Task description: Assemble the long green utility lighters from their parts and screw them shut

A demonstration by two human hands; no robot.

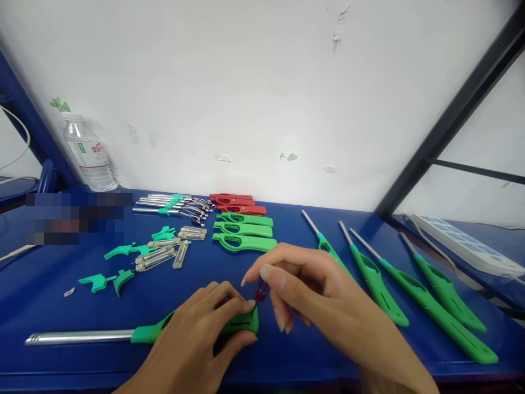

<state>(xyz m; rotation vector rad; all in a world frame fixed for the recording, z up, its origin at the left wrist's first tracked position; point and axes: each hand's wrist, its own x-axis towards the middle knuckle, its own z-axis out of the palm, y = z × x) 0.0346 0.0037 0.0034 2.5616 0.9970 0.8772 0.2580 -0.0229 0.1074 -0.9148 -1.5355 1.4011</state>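
A green long-nosed lighter (pixel 145 334) lies on the blue table at the front, its metal tube pointing left. My left hand (pixel 205 328) is wrapped over its handle and presses it down, hiding much of the body. Between thumb and fingers, my right hand (pixel 307 295) pinches a small screwdriver (pixel 261 291) with a purple-red handle. The screwdriver tilts, its tip meeting the rear end of the lighter's handle. Whether a screw sits under the tip cannot be made out.
Behind lie green handle shells (pixel 254 244), red shells (pixel 241 209), metal tubes with wires (pixel 156 210), clear fuel tanks (pixel 156 259) and teal trigger pieces (pixel 98 282). Several whole lighters (pixel 435 306) lie right, near a power strip (pixel 463 241). A water bottle (pixel 90 158) stands back left.
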